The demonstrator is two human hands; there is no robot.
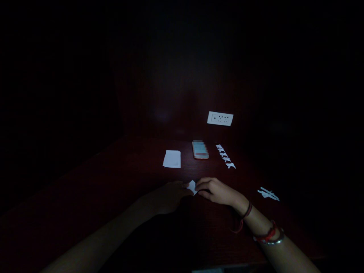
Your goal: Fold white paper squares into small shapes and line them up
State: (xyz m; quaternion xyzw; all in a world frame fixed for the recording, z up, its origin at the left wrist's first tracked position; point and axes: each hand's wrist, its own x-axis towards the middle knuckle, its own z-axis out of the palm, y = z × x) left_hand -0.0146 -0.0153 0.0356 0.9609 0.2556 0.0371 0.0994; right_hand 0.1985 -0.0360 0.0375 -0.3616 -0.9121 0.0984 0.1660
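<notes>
The scene is very dark. A small folded white paper piece lies on the dark red-brown table, pinched between both my hands. My left hand closes on its left side, fingers curled. My right hand closes on its right side, with red thread bands and a metal bangle on the wrist. Just beyond the hands lies a stack of white paper squares.
A phone lies flat behind the hands. To its right sits a row of several small folded white paper shapes. White paper strips lie at the right. A white wall socket plate is behind the table.
</notes>
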